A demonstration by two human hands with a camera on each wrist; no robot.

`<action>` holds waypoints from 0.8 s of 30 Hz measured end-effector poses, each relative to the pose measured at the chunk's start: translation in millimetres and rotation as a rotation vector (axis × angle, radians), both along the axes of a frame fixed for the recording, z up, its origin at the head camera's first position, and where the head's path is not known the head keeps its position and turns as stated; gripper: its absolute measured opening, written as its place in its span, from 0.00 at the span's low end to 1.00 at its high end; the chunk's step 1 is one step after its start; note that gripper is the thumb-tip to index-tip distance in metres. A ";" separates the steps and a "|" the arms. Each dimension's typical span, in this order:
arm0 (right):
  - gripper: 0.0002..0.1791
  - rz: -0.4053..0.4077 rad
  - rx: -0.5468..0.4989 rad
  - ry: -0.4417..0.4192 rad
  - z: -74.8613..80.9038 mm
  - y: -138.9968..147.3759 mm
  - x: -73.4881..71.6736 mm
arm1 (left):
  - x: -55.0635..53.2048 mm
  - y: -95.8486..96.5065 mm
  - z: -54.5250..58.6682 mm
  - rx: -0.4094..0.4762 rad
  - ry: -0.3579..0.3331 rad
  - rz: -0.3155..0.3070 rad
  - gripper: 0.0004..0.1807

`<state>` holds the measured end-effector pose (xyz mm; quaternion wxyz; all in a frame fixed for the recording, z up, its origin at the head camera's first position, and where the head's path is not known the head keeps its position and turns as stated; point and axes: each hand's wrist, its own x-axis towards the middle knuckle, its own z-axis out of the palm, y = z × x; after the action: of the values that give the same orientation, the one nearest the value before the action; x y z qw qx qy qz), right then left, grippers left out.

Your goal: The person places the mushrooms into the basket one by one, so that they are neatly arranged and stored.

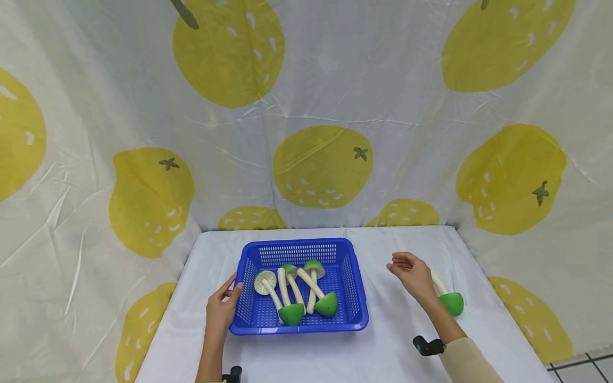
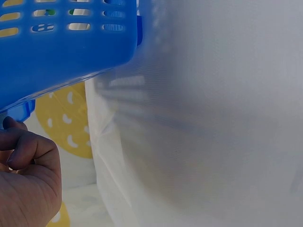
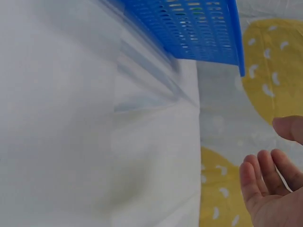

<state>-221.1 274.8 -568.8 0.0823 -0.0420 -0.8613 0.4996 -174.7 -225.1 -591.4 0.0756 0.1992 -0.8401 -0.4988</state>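
Note:
A blue plastic basket point(image 1: 306, 330) with slotted walls sits on the table and holds several toy mushrooms point(image 1: 326, 304) with green caps and pale stems. At its left rim, my left hand point(image 1: 221, 308) grips the edge between thumb and fingers. Seen from the left wrist, that hand point(image 2: 31, 175) has curled fingers beside the basket's rim point(image 2: 19, 112). My right hand point(image 1: 414, 277) is held over the table to the right of the basket, fingers slightly bent, with nothing in it. Partly hidden behind this hand lies another green-capped toy mushroom point(image 1: 452, 304).
White cloth point(image 1: 383, 340) covers the table. Behind it and at both sides hangs a pale curtain point(image 1: 325, 101) printed with yellow lemons. Tiled floor point(image 1: 581, 369) shows at the lower right corner.

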 end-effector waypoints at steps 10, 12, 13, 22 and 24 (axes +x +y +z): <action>0.26 -0.058 0.069 -0.026 -4.6 24.2 7.8 | -0.2 0.1 -0.8 0.010 0.006 -0.005 0.33; 0.25 -0.071 0.068 -0.031 -7.3 29.9 8.3 | -0.2 0.8 -1.0 0.013 0.002 -0.007 0.32; 0.25 -0.078 0.067 -0.035 -8.8 32.5 8.5 | -0.1 1.1 -1.1 0.012 0.001 -0.008 0.32; 0.23 -0.127 0.100 -0.051 -18.1 48.3 10.7 | -0.3 0.3 0.8 0.013 -0.007 0.000 0.32; 0.24 -0.145 0.119 -0.065 -20.0 51.2 11.5 | -1.1 0.5 0.8 0.013 -0.009 -0.001 0.33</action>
<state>-209.7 325.9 -588.8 0.0924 -0.1157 -0.8863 0.4388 -175.8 -224.6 -590.6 0.0706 0.2016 -0.8373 -0.5033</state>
